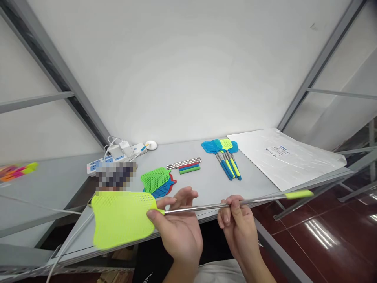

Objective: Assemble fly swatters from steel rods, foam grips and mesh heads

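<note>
We see one telescopic fly swatter [191, 209] held nearly level, raised over the front edge of the counter [207, 182]. Its broad yellow-green paddle [122, 220] points left, flat face towards us, with wavy edges and small holes that we make out best near the top and the neck. From the neck a shiny silver rod [206, 207] runs right, slightly upward, drawn out into thinner and thicker sections, to a slim yellow-green grip [299, 194]. Our left hand [179, 228] pinches the neck; our right hand [237, 220] grasps mid-rod.
</note>
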Demonstrator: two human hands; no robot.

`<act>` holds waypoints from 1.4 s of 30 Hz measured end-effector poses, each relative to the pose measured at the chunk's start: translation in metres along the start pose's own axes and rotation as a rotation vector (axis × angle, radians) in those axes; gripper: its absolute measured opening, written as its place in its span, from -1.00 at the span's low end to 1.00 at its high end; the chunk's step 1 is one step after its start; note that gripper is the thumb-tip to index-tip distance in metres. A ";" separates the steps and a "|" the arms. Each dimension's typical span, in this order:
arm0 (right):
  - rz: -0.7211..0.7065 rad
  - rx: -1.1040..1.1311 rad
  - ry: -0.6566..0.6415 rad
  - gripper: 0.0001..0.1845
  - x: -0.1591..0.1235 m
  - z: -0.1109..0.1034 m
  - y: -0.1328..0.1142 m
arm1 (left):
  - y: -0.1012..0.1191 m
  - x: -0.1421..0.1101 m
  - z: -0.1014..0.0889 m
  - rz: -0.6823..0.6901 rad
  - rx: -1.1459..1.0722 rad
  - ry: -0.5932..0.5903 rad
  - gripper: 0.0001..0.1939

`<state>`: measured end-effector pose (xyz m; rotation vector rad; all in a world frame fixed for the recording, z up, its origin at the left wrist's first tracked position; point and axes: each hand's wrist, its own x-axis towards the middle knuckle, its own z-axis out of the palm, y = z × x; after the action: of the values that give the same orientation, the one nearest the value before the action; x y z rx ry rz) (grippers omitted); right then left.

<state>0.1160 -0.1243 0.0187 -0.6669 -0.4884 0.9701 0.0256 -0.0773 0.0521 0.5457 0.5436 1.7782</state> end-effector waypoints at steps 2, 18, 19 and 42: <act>-0.061 -0.067 -0.098 -0.80 -0.001 -0.002 -0.006 | -0.002 0.009 -0.003 -0.109 -0.030 0.022 -0.60; -0.225 -0.082 0.382 -0.65 0.026 -0.027 -0.081 | 0.030 0.082 -0.034 -0.036 -0.009 0.203 -0.52; -0.236 -0.078 0.392 -0.67 0.027 -0.025 -0.078 | 0.030 0.083 -0.035 -0.022 0.006 0.208 -0.51; -0.064 -0.508 -0.011 -0.78 0.011 -0.017 -0.005 | -0.019 0.028 -0.019 -0.106 0.194 -0.061 -0.54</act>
<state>0.1354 -0.1222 0.0109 -1.0935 -0.7725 0.7914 0.0213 -0.0473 0.0274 0.6902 0.6948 1.6130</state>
